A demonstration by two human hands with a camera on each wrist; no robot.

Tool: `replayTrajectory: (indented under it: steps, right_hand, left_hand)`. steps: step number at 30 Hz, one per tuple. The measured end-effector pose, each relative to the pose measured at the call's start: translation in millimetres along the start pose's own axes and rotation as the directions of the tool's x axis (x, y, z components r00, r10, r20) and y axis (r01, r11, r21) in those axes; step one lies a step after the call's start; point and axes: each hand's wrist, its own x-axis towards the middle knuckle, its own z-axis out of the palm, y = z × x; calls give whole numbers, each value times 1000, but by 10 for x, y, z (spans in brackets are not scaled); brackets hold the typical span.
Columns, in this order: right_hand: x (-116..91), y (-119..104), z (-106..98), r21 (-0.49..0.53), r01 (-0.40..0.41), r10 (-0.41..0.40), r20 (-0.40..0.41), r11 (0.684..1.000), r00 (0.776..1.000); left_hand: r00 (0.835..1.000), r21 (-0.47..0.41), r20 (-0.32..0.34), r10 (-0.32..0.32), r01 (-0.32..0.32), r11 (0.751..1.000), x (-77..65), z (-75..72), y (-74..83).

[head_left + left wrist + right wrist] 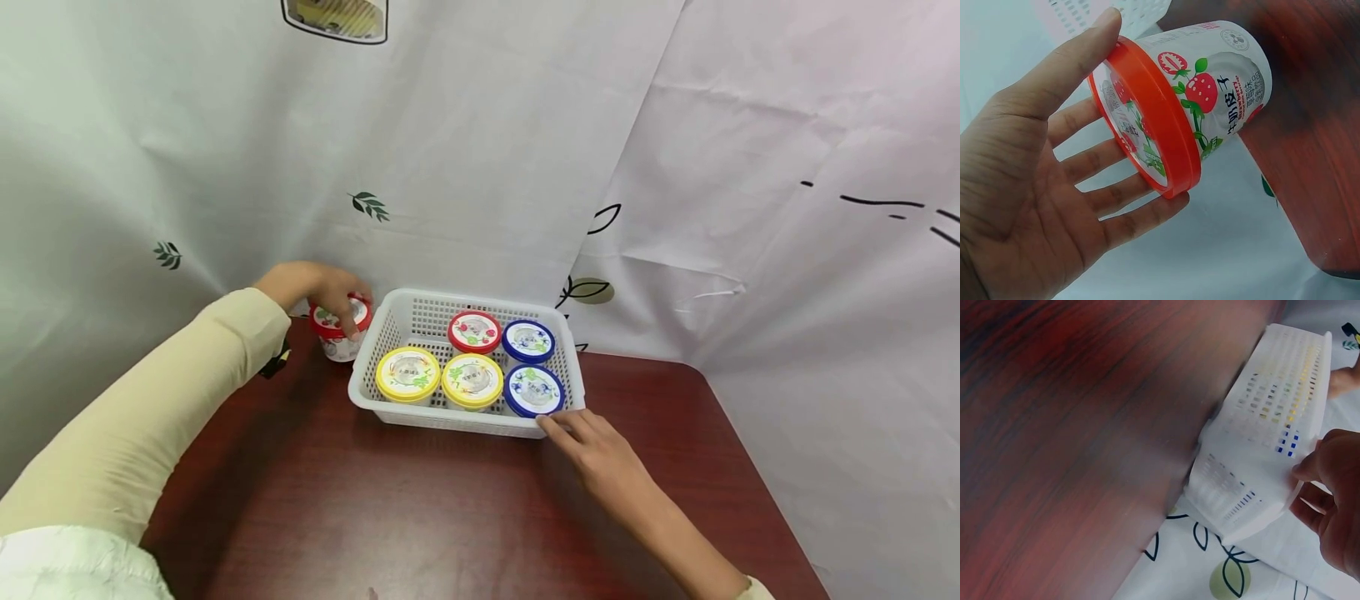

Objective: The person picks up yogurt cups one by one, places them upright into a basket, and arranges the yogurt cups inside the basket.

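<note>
My left hand (pixel 324 286) holds a white strawberry-printed tub (pixel 1219 94) with a red lid, just left of the basket. In the left wrist view the thumb and fingers of my left hand (pixel 1060 162) are around the lid's rim. My right hand (pixel 603 454) pinches the near right corner of a white perforated basket (pixel 465 421), thumb outside the rim in the right wrist view. Inside the basket stand two yellow-lidded tubs (pixel 408 373), two blue-lidded tubs (pixel 534 390) and one red-lidded tub (pixel 474 331), all upright.
The basket sits on a dark red wooden table (pixel 420 508), near its back edge. A pale printed cloth (pixel 487 167) hangs behind the table and along its sides. A small black and yellow item (pixel 277 360) shows by the left wrist.
</note>
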Motion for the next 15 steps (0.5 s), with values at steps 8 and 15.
replayTrajectory:
  steps: [8,15]
  right_hand:
    - [15,-15,10,-2,-4,4,7,1000,1000]
    - [17,-8,24,-2,1,-1,5,1000,1000]
  left_hand:
    - [1000,29,-3,-3,3,1000,-117,-88,1]
    - [999,42,-35,-3,5,999,-182,-123,-36]
